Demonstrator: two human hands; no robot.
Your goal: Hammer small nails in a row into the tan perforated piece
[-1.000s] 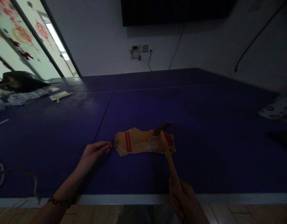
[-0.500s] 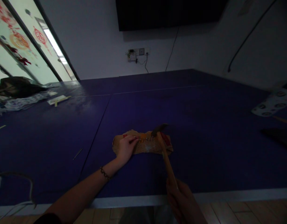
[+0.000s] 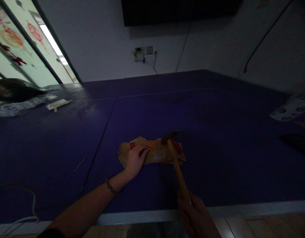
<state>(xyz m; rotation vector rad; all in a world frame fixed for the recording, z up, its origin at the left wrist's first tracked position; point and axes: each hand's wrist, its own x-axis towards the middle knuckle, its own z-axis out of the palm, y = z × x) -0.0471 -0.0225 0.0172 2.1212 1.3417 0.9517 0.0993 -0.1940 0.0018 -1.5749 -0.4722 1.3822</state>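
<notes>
A torn piece of cardboard (image 3: 125, 155) lies flat on the purple tabletop (image 3: 147, 115), with several small bits scattered over its middle. My left hand (image 3: 135, 160) rests on its left half, thumb and forefinger pinched together at those bits; whatever is between the fingertips is too small to name. In my right hand (image 3: 195, 211), at the table's front edge, is the wooden handle of a hammer (image 3: 178, 172). Its dark metal head reaches over the right part of the cardboard, to the right of my left fingertips. Whether the head touches the cardboard I cannot tell.
A thin pen-like rod (image 3: 80, 164) lies left of the cardboard. White cables (image 3: 33, 205) loop at the near left corner. A dark bag (image 3: 16, 91) and a white pad (image 3: 58, 104) sit at the far left. A patterned white item (image 3: 288, 110) lies at the right.
The view has shifted slightly. My left fingers stay pinched over the cardboard, with the hand turned a little. The hammer is held in nearly the same place above the cardboard's right part.
</notes>
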